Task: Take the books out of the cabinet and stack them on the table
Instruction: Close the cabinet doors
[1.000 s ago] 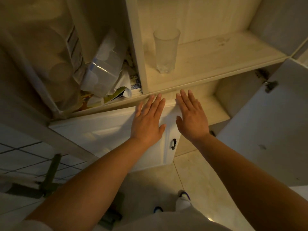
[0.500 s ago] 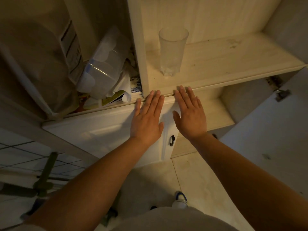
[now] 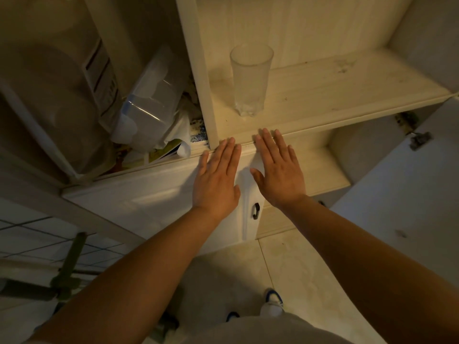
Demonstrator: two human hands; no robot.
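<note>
Fingers (image 3: 229, 155) of both hands are straight and lie close together, palms down, holding nothing. My left hand (image 3: 215, 182) lies flat over the top edge of the closed lower cabinet door (image 3: 139, 194), its fingertips reaching the front lip of the shelf (image 3: 323, 95) above; whether the palm actually presses on the door I cannot tell. My right hand (image 3: 279, 173) lies just beside it, thumb out toward the left hand, its fingertips at the same shelf edge, over the open lower compartment. A small dark handle (image 3: 256, 211) sits on the door just below and between my wrists.

On the shelf in front of my right hand stands a clear drinking glass (image 3: 249, 79), upright, near the white upright divider (image 3: 196, 70). Left of that divider the compartment is crowded: a clear plastic container (image 3: 149, 105) leans tilted over a pile of papers, and at the bottom, right against the divider, I can see the edges of flat printed things, one with a blue pattern (image 3: 198, 134), which may be books (image 3: 164, 151), though I cannot tell for sure. A large dim bag-like shape (image 3: 49, 95) fills the far left.

To my right the other white door (image 3: 409, 194) hangs open with its hinge (image 3: 419, 140) showing. Below are pale floor tiles (image 3: 285, 269) and my shoe (image 3: 273, 304).
</note>
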